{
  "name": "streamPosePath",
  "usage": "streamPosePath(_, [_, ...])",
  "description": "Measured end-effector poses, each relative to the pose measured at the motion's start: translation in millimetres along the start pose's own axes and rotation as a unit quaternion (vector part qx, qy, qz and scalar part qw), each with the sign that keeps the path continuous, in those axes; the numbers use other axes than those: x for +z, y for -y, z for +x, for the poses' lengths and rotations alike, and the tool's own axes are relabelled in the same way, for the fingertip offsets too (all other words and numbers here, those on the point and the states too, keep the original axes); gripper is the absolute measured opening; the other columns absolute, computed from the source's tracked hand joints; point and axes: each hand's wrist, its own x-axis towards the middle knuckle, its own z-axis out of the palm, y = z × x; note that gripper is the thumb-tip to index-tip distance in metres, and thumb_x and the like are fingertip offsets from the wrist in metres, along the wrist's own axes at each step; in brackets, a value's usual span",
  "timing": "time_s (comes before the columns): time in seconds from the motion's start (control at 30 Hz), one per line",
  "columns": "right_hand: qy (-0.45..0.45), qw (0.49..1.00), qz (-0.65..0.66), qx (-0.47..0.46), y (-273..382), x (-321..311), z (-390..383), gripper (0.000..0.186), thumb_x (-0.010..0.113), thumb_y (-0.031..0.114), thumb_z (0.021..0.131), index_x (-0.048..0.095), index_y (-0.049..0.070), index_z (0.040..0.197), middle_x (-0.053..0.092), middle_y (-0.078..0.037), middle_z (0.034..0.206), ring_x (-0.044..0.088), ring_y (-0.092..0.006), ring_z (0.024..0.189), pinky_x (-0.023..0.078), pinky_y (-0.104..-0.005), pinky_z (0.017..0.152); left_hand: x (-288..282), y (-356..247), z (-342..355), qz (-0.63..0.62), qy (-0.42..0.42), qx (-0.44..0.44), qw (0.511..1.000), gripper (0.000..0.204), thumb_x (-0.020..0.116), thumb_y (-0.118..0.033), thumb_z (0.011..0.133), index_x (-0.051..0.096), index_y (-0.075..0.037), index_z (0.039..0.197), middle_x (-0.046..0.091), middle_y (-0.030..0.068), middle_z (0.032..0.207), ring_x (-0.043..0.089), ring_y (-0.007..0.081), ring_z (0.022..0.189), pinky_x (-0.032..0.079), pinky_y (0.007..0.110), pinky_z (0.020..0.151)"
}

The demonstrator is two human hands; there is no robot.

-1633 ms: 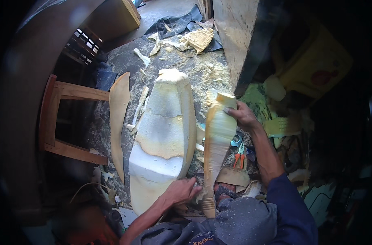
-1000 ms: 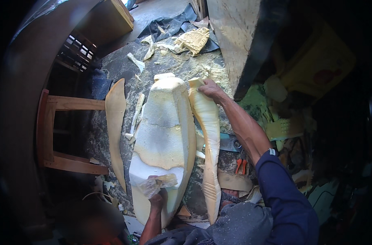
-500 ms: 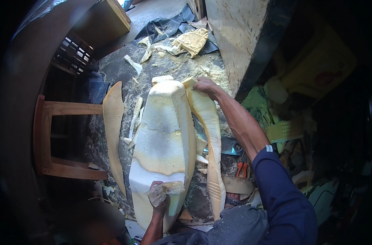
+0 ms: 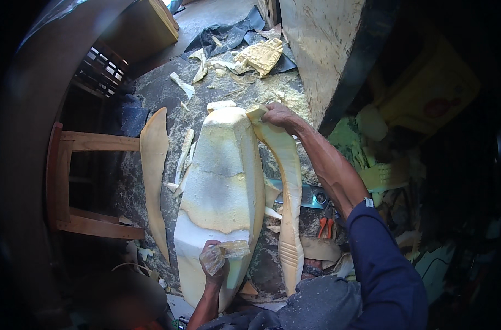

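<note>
A long block of cream and white foam [image 4: 214,165], shaped like a seat, lies lengthwise before me, with a seam across its top. My right hand [image 4: 279,116] is closed on the far end of a long, curved foam strip [image 4: 290,203], pinching it beside the block's far right corner. The strip runs back toward me along the block's right side, bowed away from it, with grooves near its near end. Over the block's near end, my left hand [image 4: 213,263] is closed round a crumpled, yellowish translucent plastic piece [image 4: 235,249]; what is inside it, I cannot make out.
Another foam strip [image 4: 154,176] leans by a wooden stool [image 4: 99,144] at left. Foam scraps [image 4: 260,56] and dark sheeting [image 4: 228,34] litter the far floor. Orange-handled pliers [image 4: 326,226] and a metal plate [image 4: 311,197] lie right. A wooden board [image 4: 316,49] stands far right.
The right hand has shifted slightly right with the strip's end, and the strip's middle has bowed farther from the block. My left hand stays about where it was.
</note>
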Motion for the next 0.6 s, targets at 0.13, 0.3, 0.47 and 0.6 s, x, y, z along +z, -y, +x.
streamPosePath(0.13, [0.017,0.997,-0.057,-0.042,3.7,2.0,-9.4,0.033,0.063,0.011,0.083,0.075,0.005,0.113,0.074,-0.010,0.097,0.069,-0.0216,0.086,0.054,-0.0381,0.081,-0.4,5.1,-1.7,0.015,-0.001,-0.006,1.000,0.054,0.069,-0.053,0.089,0.067,0.001,0.093,0.063,0.0106,0.105,0.062,0.0160,0.086,0.050,0.030,0.073])
streamPosePath(0.3, [0.014,0.982,-0.135,-0.134,5.9,7.6,-22.8,0.034,0.059,0.009,0.084,0.075,0.007,0.114,0.075,-0.009,0.095,0.068,-0.0198,0.088,0.053,-0.0354,0.084,-0.8,9.0,-3.9,0.030,-0.011,-0.022,0.999,0.020,0.069,-0.019,0.092,0.068,0.001,0.093,0.064,0.0099,0.103,0.062,0.0157,0.085,0.050,0.029,0.073])
streamPosePath(0.47, [0.015,0.973,-0.179,-0.145,4.9,13.5,-39.4,0.040,0.057,0.009,0.083,0.075,0.011,0.119,0.076,-0.013,0.101,0.071,-0.0228,0.096,0.053,-0.0361,0.089,3.1,2.9,-2.2,0.012,-0.018,-0.027,0.999,0.011,0.067,-0.010,0.090,0.068,0.001,0.094,0.065,0.0096,0.102,0.063,0.0156,0.084,0.050,0.028,0.073])
streamPosePath(0.6, [0.014,0.959,-0.229,-0.165,4.2,15.6,-50.5,0.046,0.059,0.012,0.081,0.076,0.017,0.124,0.077,-0.015,0.109,0.073,-0.0294,0.103,0.055,-0.0399,0.092,3.8,-0.4,-1.9,0.002,-0.018,-0.013,1.000,0.023,0.068,-0.021,0.092,0.069,0.001,0.094,0.065,0.0097,0.103,0.062,0.0152,0.086,0.050,0.029,0.074])
